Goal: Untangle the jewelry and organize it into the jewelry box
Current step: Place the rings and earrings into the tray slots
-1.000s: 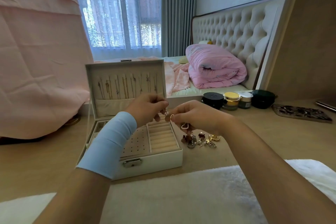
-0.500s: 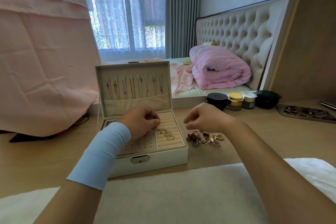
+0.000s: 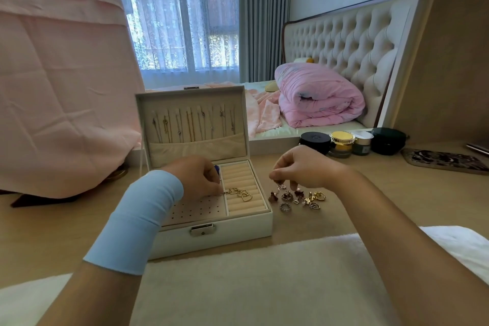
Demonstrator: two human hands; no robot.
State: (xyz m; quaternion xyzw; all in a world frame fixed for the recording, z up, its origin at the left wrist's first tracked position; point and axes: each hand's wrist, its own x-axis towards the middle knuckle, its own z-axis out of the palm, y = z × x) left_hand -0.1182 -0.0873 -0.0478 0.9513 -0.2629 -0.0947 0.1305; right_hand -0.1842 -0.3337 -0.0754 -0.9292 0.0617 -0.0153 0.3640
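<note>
The white jewelry box (image 3: 238,233) stands open on the wooden top, and several necklaces (image 3: 190,124) hang inside its raised lid. A gold linked-hearts piece (image 3: 242,193) lies across the ring rolls (image 3: 238,174) in the right compartment. My left hand (image 3: 197,178), with a light blue sleeve on its wrist, has its fingers curled over the box and pinches the left end of the hearts piece. Just right of the box lies a small pile of loose rings and earrings (image 3: 297,197). Above that pile, my right hand (image 3: 304,169) pinches a small silver piece (image 3: 281,186) between its fingertips.
Several cosmetic jars (image 3: 341,143) and a dark pouch (image 3: 387,140) stand behind the pile. A patterned mat (image 3: 444,161) lies at the far right. A white fluffy towel (image 3: 251,280) covers the near edge. Pink cloth (image 3: 58,87) hangs at the left, and a bed lies beyond.
Both hands were together above the box holding the hearts piece. My left hand lowered it onto the ring rolls, and my right hand moved right to the pile and pinched a small piece.
</note>
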